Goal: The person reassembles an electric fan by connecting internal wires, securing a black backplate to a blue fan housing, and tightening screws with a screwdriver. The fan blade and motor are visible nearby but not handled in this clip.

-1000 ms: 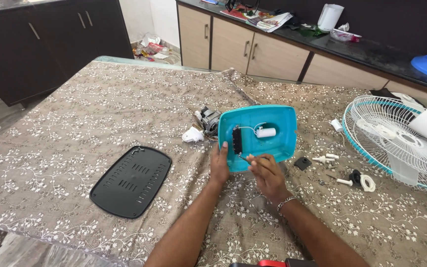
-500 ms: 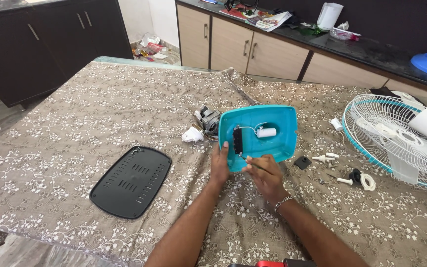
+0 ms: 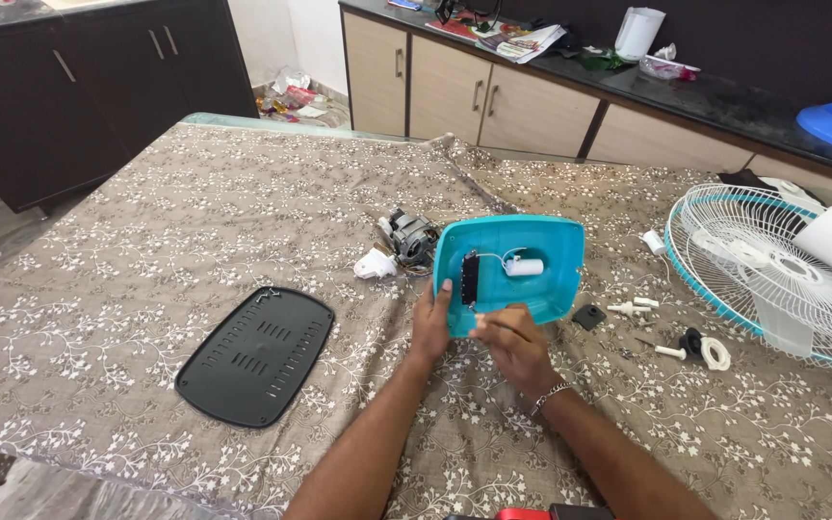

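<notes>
While the left hand [image 3: 429, 325] grips the teal cover's [image 3: 551, 252] near-left edge, the right hand [image 3: 515, 345] pinches a thin screwdriver [image 3: 496, 319] against it. Black grille [image 3: 255, 354] lies left.

Bare cloth left; fan guard [image 3: 772, 279] right.

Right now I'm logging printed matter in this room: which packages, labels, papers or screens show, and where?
Printed papers: back counter, loose fanned sheets, multicoloured.
Wrappers: floor by the cabinets, crumpled, red and white.
Clear bag: counter beside the white jug, crinkled.
No screens show.
</notes>
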